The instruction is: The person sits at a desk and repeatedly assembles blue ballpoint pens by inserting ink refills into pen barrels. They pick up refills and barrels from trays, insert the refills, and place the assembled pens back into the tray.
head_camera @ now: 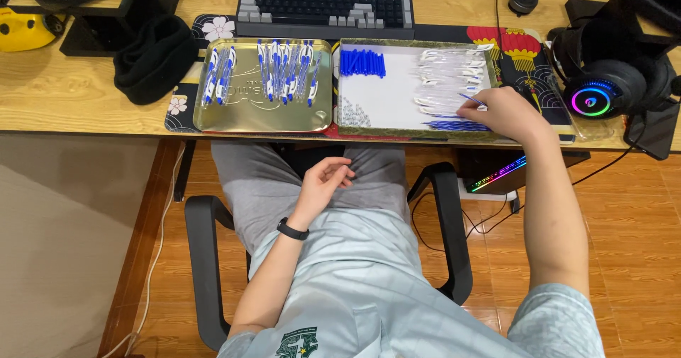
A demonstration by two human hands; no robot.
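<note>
My right hand point(505, 111) reaches over the right end of a white-lined tray point(386, 96) and pinches a thin blue pen refill point(471, 101) above a heap of more refills point(454, 125). That tray also holds blue caps point(362, 62), clear pen barrels point(454, 71) and small springs point(353, 113). My left hand point(325, 181) rests in my lap, fingers loosely curled, holding nothing. A gold metal tray point(248, 113) to the left carries several assembled blue-and-white pens point(284, 74).
A keyboard point(325, 3) sits behind the trays on a patterned desk mat point(213, 26). A black cloth point(152, 57) lies at the left, a lit headset point(603, 88) at the right. Chair armrests point(202, 237) flank my legs.
</note>
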